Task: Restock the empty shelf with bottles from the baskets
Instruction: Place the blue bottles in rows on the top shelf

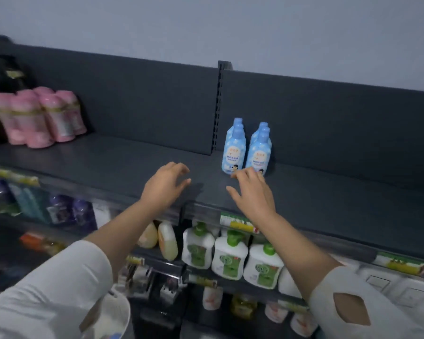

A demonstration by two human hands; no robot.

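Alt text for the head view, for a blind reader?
The left hand and right hand, both empty, hover over a dark shelf just before blue bottles standing in two short rows. Pink bottles stand far left; white green-capped bottles sit below.

You have the dark grey top shelf (123, 165) before you. On it stand two short rows of blue bottles (233, 152), upright and side by side, just right of the slotted back post (218, 106). A cluster of pink bottles (39, 116) stands at your far left.
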